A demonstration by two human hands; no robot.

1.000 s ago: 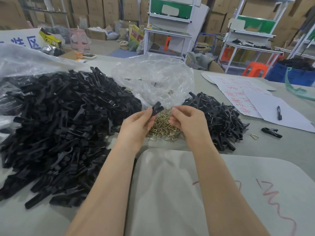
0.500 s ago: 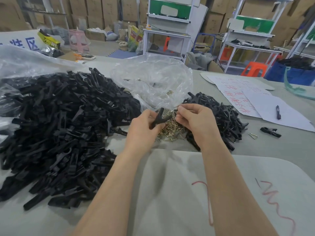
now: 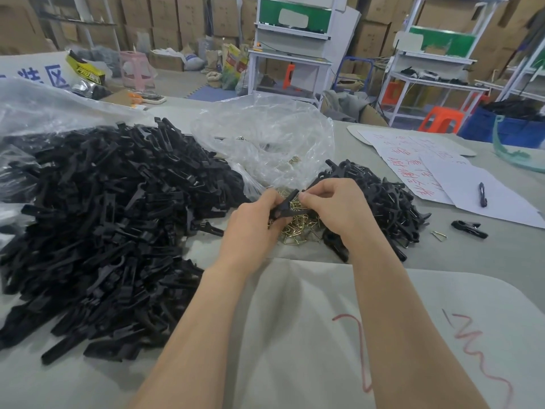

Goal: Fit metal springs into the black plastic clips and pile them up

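Observation:
My left hand [image 3: 253, 228] grips a black plastic clip [image 3: 285, 205] by its lower end, above a small heap of brass-coloured springs [image 3: 300, 228]. My right hand [image 3: 333, 206] pinches the clip's upper tip with thumb and forefinger; whether a spring is between its fingers is hidden. A large pile of loose black clip parts [image 3: 100, 225] covers the table's left side. A smaller pile of black clips [image 3: 386, 208] lies just right of my right hand.
A crumpled clear plastic bag [image 3: 265, 143] stands behind the springs. Papers with red writing [image 3: 413, 172] and a pen [image 3: 482, 194] lie at right, with one lone clip [image 3: 469, 228] and a stray spring [image 3: 439, 235]. A pale sheet [image 3: 309, 335] lies under my forearms.
Both hands have drawn closer together over the springs. The clip in my left hand has tilted, and my right fingers now pinch its upper tip.

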